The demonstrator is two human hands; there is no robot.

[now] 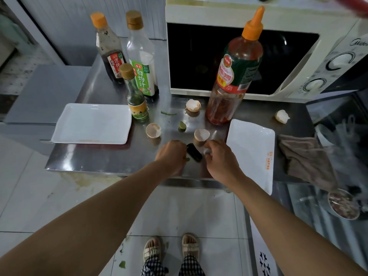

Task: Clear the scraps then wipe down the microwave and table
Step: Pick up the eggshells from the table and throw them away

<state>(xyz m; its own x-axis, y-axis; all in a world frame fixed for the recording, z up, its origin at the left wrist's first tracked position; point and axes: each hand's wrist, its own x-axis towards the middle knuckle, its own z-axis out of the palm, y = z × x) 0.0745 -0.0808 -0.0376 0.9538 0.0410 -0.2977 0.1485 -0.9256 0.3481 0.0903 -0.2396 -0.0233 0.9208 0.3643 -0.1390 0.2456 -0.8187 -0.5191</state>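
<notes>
Your left hand [172, 155] and right hand [220, 156] were both curled near the table's [111, 156] front edge, flanking a dark scrap [194, 152]; what either gripped I couldn't tell. Eggshells [153, 130] lay mid-table, the microwave [239, 56] at the back edge.

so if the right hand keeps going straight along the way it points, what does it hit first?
Most likely the eggshell half lying just beyond the right hand on the steel table. Further along that line stands the red sauce bottle. Depth is hard to judge from this one view.
</notes>
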